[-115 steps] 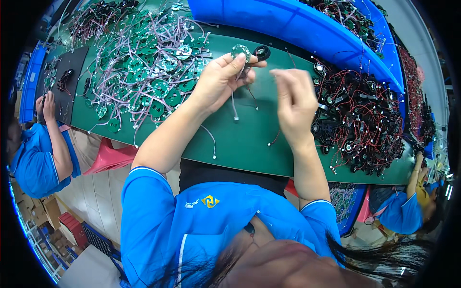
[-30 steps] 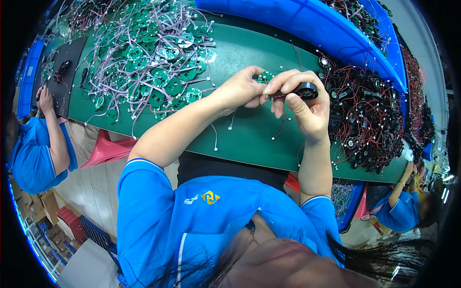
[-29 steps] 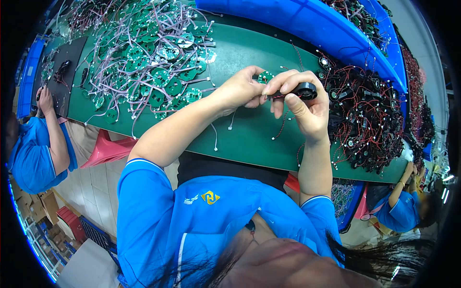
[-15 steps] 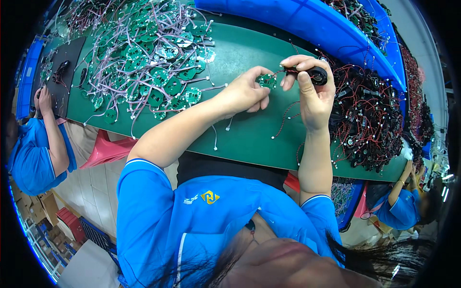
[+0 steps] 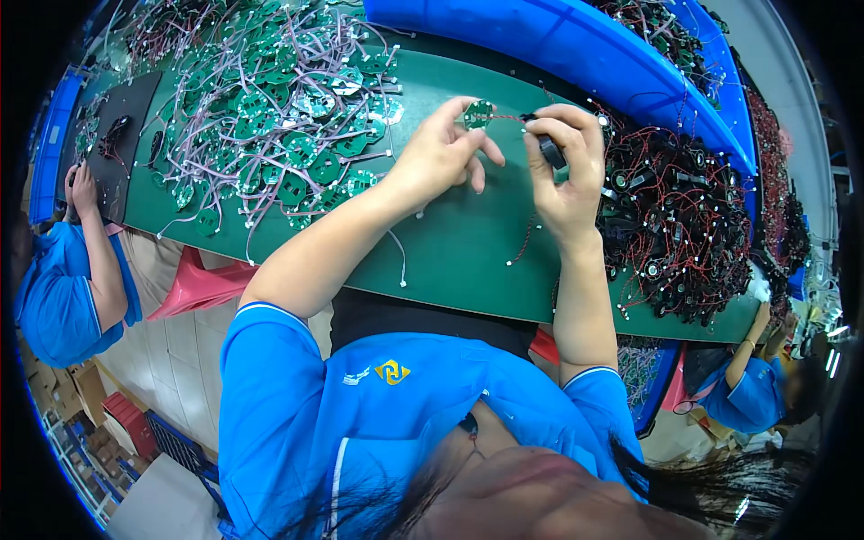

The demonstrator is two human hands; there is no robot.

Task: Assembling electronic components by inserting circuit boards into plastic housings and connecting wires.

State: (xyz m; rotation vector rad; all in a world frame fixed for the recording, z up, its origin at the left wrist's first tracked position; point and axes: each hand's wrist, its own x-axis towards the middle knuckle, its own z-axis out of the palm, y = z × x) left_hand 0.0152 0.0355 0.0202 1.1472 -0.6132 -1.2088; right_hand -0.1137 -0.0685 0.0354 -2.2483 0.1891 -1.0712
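Green counter (image 5: 459, 261) spreads out below, heaped with boards (image 5: 270, 135) toward ten-eleven and speakers (image 5: 675, 234) toward two-three. At twelve, my left hand (image 5: 439, 151) pinches a green board (image 5: 478, 114); at one-two, my right hand (image 5: 573, 171) curls its fingers around a black speaker (image 5: 552, 151). The board has just swung toward eleven, baring red wire (image 5: 504, 117) between them: probably joined now.

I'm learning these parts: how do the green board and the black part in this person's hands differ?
The green board is thin and flat; the black part looks chunkier. The left hand holds the green board, the right hand the black part. Both are held above the green table.
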